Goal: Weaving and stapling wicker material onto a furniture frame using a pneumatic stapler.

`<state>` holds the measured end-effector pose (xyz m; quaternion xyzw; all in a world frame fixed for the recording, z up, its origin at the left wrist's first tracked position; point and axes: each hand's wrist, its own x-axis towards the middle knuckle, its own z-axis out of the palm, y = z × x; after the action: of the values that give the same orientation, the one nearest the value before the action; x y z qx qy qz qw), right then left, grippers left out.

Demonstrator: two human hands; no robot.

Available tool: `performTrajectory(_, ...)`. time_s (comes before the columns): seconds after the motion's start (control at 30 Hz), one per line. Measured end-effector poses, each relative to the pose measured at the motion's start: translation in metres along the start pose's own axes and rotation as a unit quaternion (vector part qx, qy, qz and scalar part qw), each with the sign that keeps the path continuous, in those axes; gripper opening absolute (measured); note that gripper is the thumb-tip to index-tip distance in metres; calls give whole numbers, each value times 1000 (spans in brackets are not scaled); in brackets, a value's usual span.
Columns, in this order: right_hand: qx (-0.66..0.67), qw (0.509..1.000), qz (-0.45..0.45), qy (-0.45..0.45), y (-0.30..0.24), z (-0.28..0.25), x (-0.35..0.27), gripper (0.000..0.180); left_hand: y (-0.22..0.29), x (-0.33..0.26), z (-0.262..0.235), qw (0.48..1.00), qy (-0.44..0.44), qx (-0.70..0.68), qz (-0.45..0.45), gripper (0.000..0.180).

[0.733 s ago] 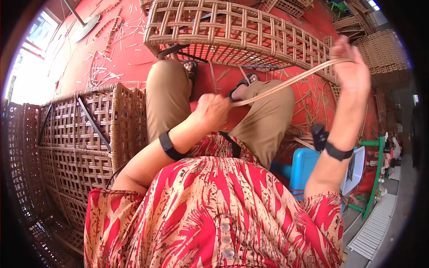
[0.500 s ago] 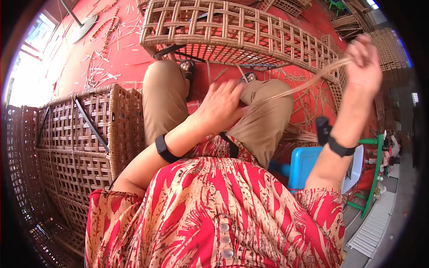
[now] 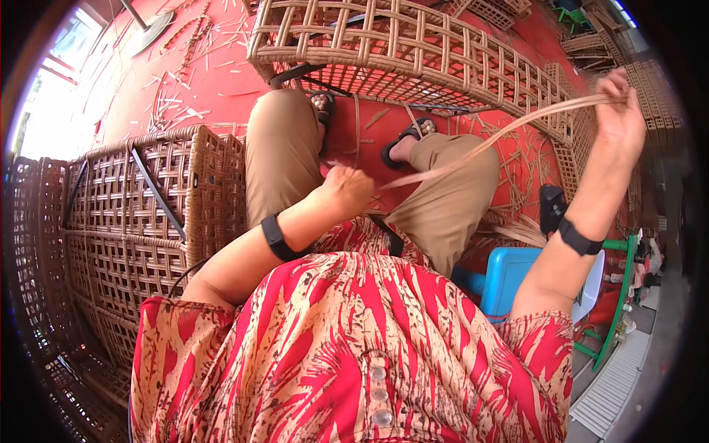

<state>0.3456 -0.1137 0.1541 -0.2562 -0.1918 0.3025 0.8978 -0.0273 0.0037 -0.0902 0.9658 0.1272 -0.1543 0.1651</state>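
The rattan strip (image 3: pixel 487 144) is a thin, flat, pale tan band, possibly several strands lying together; the exact number cannot be told. It runs taut in a shallow curve from the lap, above the right knee, up to the raised hand at the upper right.

The left hand (image 3: pixel 347 193) is closed in a fist-like grip between the knees, at the lower end of the strip; the fingers wrap shut around it. The right hand (image 3: pixel 619 111) is lifted well apart from the left, fingers curled in a closed pinch on the upper end of the strip.

Count: two hands, each with one black wristband; two sandalled feet on the red floor (image 3: pixel 214 81). One woven rattan frame (image 3: pixel 413 52) lies ahead of the knees, another woven frame (image 3: pixel 140 221) stands just beside the left thigh. One blue stool (image 3: pixel 509 277) shows under the right forearm
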Motion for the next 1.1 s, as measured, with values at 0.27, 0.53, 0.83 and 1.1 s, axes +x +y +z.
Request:
performTrajectory(0.27,-26,991,111,-63,131,11,-79,26,31,13,-80,856,336,-370,134,66)
performTrajectory(0.53,-97,989,87,-70,145,8,-88,32,22,11,-36,897,243,-355,101,29)
performTrajectory(0.83,-166,976,-110,-91,110,29,-76,39,13,2,27,993,-24,-115,10,28)
performTrajectory(1.1,-201,968,-138,-57,134,37,-96,41,3,-2,36,994,-55,-90,13,37)
